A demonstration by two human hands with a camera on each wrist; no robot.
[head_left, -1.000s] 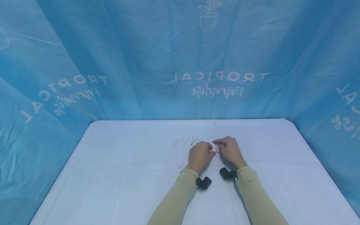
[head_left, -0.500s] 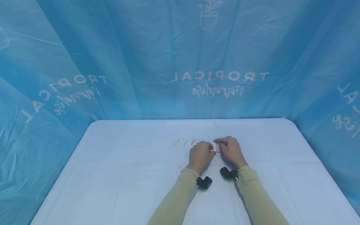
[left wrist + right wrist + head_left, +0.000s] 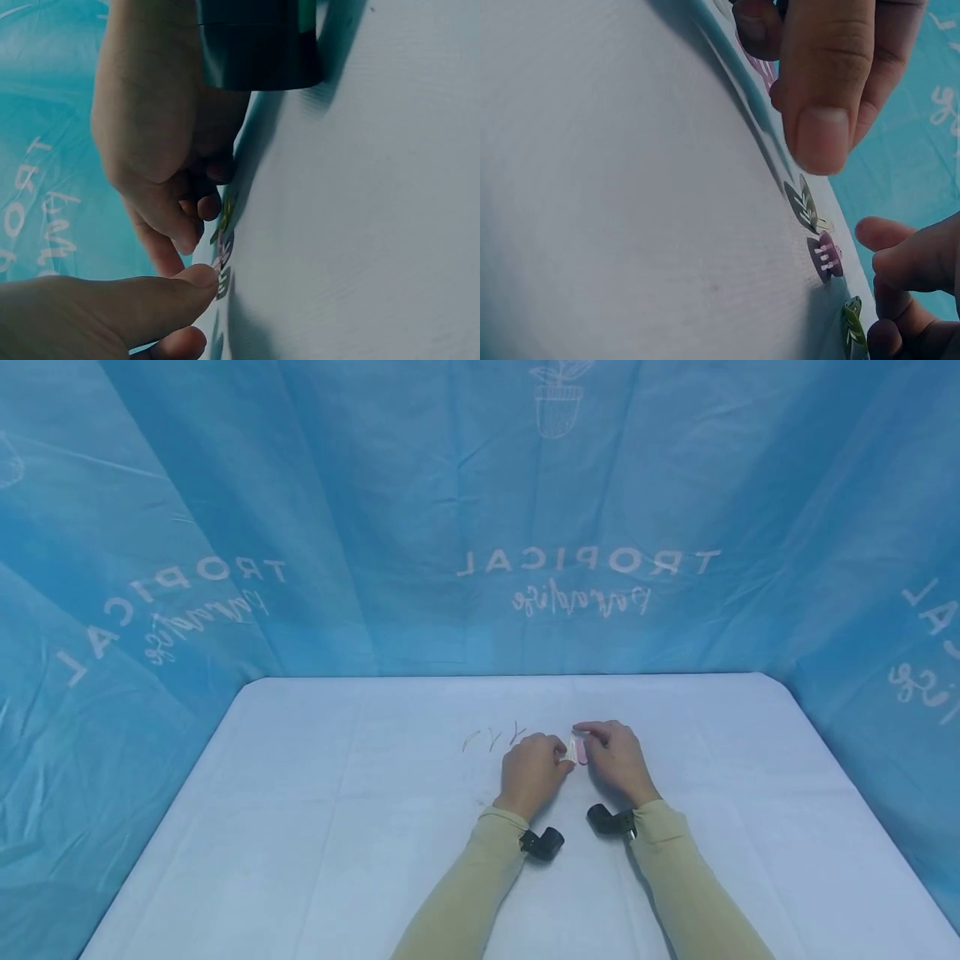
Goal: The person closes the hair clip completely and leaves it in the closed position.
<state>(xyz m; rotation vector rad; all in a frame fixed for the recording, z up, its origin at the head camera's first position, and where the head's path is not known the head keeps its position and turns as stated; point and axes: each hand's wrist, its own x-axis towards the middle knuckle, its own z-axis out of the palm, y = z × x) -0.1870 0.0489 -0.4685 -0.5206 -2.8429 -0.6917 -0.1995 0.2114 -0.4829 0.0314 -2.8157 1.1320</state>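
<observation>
My left hand point(image 3: 531, 772) has its thumb and forefinger beside a small pale striped piece point(image 3: 572, 752); whether they pinch it is unclear. My right hand point(image 3: 617, 762) hovers just right of it, forefinger extended and thumb apart, above a small pink piece point(image 3: 582, 752). Close up in the right wrist view are a green leaf-shaped slotted piece point(image 3: 802, 202), a purple piece with pale slots point(image 3: 826, 255) and another green one point(image 3: 853, 326). The right thumb point(image 3: 821, 112) partly hides a pink striped piece point(image 3: 763, 67). Against the left thumb point(image 3: 165, 296), a pinkish piece point(image 3: 223, 249) shows in the left wrist view.
Three thin brownish marks or twig-like pieces, one a Y shape point(image 3: 517, 732), lie in a row left of the hands. The white-covered table point(image 3: 375, 860) meets a blue curtain point(image 3: 480, 635) at the back and sides. Each wrist carries a black camera point(image 3: 542, 843).
The right forefinger and thumb have spread and eased slightly away from the pale piece, uncovering more of the pink one. The left hand has barely shifted.
</observation>
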